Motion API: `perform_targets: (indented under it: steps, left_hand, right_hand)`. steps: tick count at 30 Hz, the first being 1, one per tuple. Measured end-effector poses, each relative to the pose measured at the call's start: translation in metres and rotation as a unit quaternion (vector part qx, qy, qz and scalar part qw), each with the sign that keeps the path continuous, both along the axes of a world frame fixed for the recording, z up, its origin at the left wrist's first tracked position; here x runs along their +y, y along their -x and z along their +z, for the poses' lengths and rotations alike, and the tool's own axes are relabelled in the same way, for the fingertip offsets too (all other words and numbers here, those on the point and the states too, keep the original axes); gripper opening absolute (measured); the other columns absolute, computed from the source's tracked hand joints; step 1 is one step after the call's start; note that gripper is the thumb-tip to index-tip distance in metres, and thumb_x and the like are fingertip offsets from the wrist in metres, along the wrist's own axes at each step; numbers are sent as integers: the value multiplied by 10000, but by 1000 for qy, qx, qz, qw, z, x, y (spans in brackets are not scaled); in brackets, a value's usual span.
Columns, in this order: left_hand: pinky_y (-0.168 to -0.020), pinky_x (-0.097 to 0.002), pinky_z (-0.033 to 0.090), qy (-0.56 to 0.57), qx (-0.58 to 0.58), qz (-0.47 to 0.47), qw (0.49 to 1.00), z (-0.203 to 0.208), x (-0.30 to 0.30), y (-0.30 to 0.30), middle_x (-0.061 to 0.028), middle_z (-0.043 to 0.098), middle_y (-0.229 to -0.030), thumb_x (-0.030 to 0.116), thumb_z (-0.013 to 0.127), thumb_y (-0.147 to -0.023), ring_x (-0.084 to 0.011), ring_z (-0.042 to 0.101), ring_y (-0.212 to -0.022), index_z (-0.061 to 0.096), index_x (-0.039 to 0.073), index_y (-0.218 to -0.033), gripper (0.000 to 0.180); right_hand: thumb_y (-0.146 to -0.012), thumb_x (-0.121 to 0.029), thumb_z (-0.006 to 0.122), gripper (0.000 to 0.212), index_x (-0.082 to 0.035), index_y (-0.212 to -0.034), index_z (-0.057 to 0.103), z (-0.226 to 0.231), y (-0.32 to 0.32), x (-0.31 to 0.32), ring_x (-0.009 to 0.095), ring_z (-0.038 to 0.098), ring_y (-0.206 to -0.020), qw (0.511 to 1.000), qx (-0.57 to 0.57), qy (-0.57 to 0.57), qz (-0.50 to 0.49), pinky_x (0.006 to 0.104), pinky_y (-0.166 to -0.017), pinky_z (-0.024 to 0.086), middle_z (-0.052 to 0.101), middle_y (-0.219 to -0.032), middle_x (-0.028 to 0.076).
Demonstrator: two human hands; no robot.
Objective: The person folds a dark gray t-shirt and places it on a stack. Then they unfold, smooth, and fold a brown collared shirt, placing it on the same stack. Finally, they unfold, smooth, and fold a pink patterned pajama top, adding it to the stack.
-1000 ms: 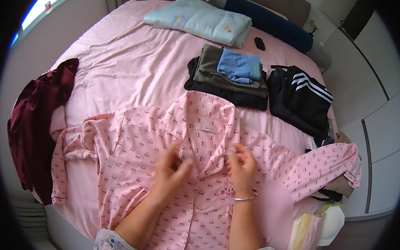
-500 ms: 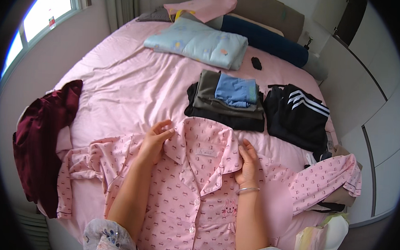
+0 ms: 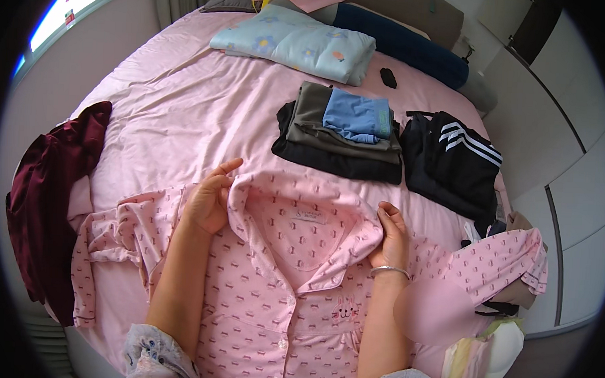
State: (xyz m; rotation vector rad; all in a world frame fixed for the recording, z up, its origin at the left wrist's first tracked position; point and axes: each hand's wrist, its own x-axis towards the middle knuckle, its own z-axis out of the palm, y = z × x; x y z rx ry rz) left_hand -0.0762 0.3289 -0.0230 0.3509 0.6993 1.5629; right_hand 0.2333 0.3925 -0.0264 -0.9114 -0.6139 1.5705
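Observation:
A pink pajama top [image 3: 243, 308] with a small bow print lies face up before me, its sleeves spread to both sides. A rabbit face is stitched on its chest, and buttons run down the front. My left hand [image 3: 211, 200] holds the collar at its left side, index finger sticking out. On the other side, my right hand [image 3: 391, 237] pinches the collar's right edge between thumb and fingers. The collar [image 3: 282, 183] stands raised and pulled wide between them, showing the inner back and a white label [image 3: 306, 216].
The pink-sheeted bed [image 3: 164, 115] bears a folded stack of dark clothes [image 3: 337, 165] topped by blue underwear [image 3: 360, 115]. Black striped clothing [image 3: 445, 168] lies right of it, a maroon garment [image 3: 52, 212] at the left edge. Farther back are a light blue quilt [image 3: 295, 47] and a navy bolster [image 3: 403, 48].
My hands have moved farther apart and taken the collar with them, so it is stretched wider and lifted. My right hand's fingers have closed on its edge. The view has tilted slightly down.

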Motion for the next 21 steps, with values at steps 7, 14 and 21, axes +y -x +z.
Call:
perform_targets:
  steps: [7,14,21]
  left_hand:
    - [-683,-253,490,-5,346,156,925,-3,0,-11,-106,578,-942,32,489,-824,-152,584,-766,541,5,-1110,292]
    - [-868,-308,410,-87,663,152,728,30,-13,-37,-69,548,-1052,85,651,-741,-192,506,-1035,608,22,-1040,308]
    - [-720,-313,466,-91,705,94,697,26,-12,-27,-116,610,-923,30,633,-729,-238,578,-850,651,-15,-905,182]
  right_hand:
    - [-854,-61,564,97,15,-908,590,16,-3,-13,106,559,-603,847,-498,-185,-14,223,-564,447,615,-736,53]
    - [-765,-145,671,226,10,-924,628,38,15,-27,274,581,-849,723,-570,-391,-14,340,-756,462,622,-890,126]
    - [-762,-56,636,152,6,-900,645,32,10,-25,240,581,-770,747,-552,-370,24,303,-688,464,619,-881,114]
